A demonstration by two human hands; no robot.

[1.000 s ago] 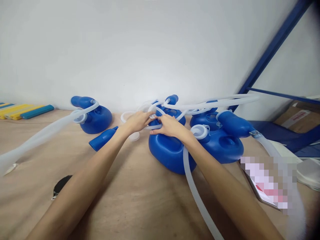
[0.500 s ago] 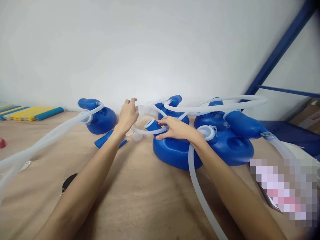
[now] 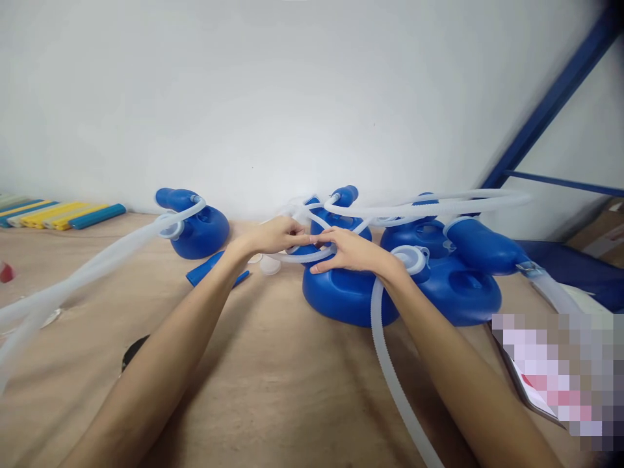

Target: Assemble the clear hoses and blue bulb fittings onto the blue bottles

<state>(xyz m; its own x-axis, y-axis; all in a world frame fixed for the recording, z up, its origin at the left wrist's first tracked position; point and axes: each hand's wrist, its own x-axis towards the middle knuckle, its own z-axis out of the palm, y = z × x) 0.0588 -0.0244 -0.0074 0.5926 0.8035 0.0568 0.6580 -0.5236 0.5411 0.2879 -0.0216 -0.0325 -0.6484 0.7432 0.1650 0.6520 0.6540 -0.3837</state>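
Observation:
A blue plastic bottle (image 3: 341,296) lies on the wooden table (image 3: 273,390) in front of me. Both hands meet over its neck. My left hand (image 3: 275,237) pinches something small at the neck, fingers curled; I cannot make out what it is. My right hand (image 3: 348,253) rests on the bottle's top, fingers closed round the neck and a thin translucent hose (image 3: 297,257) looped there. A ribbed translucent hose (image 3: 390,377) runs from under my right wrist toward me.
Another blue bottle (image 3: 199,227) with a long hose (image 3: 73,279) lies at the left; two more (image 3: 458,286) sit at the right under looping hoses. A loose blue spout (image 3: 207,270) and a white cap (image 3: 270,264) lie between. Coloured strips (image 3: 63,216) at far left; blue frame (image 3: 550,104) right.
My left hand, raised and away from the bottle half a second ago, has come back down to the neck beside my right hand. The blue neck opening is now covered by both hands.

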